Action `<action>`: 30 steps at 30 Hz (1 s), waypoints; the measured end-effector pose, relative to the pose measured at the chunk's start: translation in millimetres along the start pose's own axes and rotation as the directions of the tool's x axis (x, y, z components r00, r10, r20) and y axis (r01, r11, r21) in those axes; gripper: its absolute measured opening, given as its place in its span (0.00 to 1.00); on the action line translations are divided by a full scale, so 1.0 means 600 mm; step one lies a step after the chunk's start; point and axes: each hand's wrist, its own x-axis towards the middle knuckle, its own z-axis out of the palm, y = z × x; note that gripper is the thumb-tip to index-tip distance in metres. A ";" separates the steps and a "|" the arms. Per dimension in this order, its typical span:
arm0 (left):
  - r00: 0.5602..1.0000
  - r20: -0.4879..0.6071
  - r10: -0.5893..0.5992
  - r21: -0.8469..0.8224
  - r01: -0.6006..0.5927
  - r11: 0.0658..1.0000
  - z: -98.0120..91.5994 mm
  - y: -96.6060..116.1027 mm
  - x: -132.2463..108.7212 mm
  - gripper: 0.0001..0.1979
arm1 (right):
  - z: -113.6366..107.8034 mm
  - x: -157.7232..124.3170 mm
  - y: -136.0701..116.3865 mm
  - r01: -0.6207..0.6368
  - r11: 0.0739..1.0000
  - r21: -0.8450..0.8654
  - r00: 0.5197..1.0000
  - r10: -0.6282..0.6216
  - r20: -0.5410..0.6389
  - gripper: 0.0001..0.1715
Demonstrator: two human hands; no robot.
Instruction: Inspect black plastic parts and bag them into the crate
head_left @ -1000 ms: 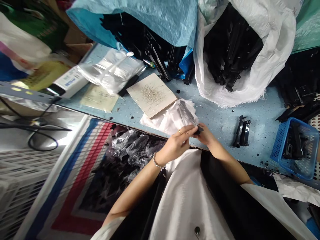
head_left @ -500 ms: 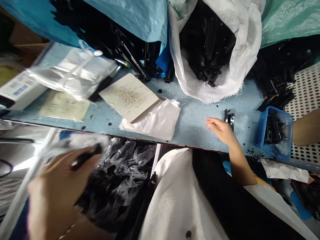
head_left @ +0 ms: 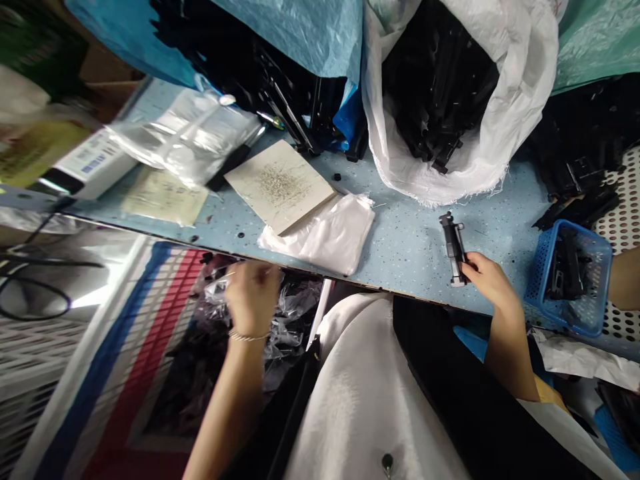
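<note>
My right hand (head_left: 485,277) rests on the blue table (head_left: 405,243) with its fingers closed on the near end of a black plastic part (head_left: 454,248) that lies flat there. My left hand (head_left: 253,297) is below the table's near edge, over a heap of crumpled clear bags (head_left: 270,303) holding black parts. It is blurred by motion, and its fingers cannot be made out. A stack of clear plastic bags (head_left: 325,233) lies on the table between my hands, partly under a beige board (head_left: 279,187) sprinkled with small metal bits.
A white sack (head_left: 480,167) and a blue sack (head_left: 300,40), both full of black parts, stand at the back. A blue basket (head_left: 573,277) with black parts sits right of my right hand. Another person's arm (head_left: 625,277) shows at the right edge. Striped sack (head_left: 145,347) lies below left.
My left hand carried a bagged black part down off the table to the heap, then came back up toward the edge. My right hand reached right and took hold of the black part.
</note>
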 end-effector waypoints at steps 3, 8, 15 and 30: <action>0.957 0.108 0.269 -0.008 -0.270 0.963 0.077 0.120 0.044 0.11 | 0.038 0.002 -0.044 0.048 0.944 0.326 0.979 -0.110 0.174 0.15; 0.965 0.243 0.099 -0.245 -0.038 0.969 0.106 0.156 0.112 0.08 | 0.108 0.021 -0.091 0.007 0.709 0.705 0.920 -0.281 0.273 0.21; 0.852 0.516 -0.092 -0.557 0.415 0.720 0.083 0.136 0.133 0.13 | 0.189 0.048 -0.196 -0.323 0.390 0.862 0.754 -0.444 0.484 0.16; 0.889 0.223 0.401 -0.034 -0.404 0.914 0.029 0.143 0.129 0.22 | 0.193 0.045 -0.190 -0.274 0.486 0.830 0.804 -0.357 0.475 0.19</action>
